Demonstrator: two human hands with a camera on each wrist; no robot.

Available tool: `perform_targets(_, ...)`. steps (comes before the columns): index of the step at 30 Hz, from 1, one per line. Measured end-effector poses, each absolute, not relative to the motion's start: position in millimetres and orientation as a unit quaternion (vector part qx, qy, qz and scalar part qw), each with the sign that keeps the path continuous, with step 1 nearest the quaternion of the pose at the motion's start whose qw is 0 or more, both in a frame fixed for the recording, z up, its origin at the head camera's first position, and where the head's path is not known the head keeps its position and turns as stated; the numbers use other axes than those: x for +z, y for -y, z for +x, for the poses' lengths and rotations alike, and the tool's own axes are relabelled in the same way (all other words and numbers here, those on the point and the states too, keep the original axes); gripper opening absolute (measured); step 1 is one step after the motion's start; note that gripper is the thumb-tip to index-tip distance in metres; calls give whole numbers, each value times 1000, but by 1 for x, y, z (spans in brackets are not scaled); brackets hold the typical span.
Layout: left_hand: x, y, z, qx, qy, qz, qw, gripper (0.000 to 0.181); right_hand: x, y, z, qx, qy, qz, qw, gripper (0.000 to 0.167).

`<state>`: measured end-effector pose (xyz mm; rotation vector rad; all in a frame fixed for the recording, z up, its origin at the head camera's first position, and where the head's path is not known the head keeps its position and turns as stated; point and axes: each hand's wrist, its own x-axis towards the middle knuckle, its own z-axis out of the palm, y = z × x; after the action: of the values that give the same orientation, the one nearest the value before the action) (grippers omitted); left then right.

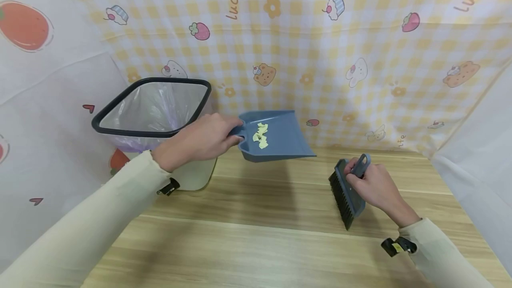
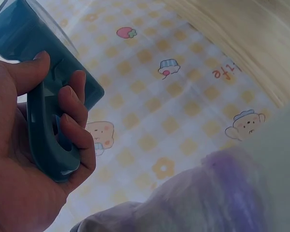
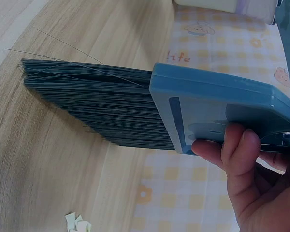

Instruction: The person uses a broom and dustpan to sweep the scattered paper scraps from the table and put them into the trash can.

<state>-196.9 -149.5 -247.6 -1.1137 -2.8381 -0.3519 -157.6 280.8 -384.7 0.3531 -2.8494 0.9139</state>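
Note:
My left hand (image 1: 206,137) grips the handle of a blue-grey dustpan (image 1: 282,134), fingers curled round its loop in the left wrist view. The dustpan is held above the table, its open edge facing right. Several pale yellow paper scraps (image 1: 261,136) lie in it near the handle. On the right, my right hand (image 1: 372,186) holds a matching hand brush (image 1: 354,192) with dark bristles (image 3: 96,104) pointing down. Whether the bristles touch the table I cannot tell. In the right wrist view, more pale scraps (image 3: 77,223) show over the wood at the bottom edge.
A white bin (image 1: 196,172) with a black rim (image 1: 154,134) and a clear-purple liner bag (image 1: 160,106) stands at the left, behind my left forearm. The wood-grain table (image 1: 256,252) reaches to a yellow checked cloth (image 1: 304,57) at the back. White cloth hangs at both sides.

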Motion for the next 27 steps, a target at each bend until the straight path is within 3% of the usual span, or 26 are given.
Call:
perform_targets(12, -228, 157, -197, -119, 930, -344, 47, 16, -386, -283, -158, 307, 941, 122, 71, 13)
perform_targets(20, -219, 164, -195, -125, 936, -328, 29, 23, -387, -283, -158, 305, 943, 118, 67, 13)
perform_targets(27, -213, 172, -194, -123, 937, -324, 45, 35, -386, -283, -158, 310, 941, 119, 65, 14)
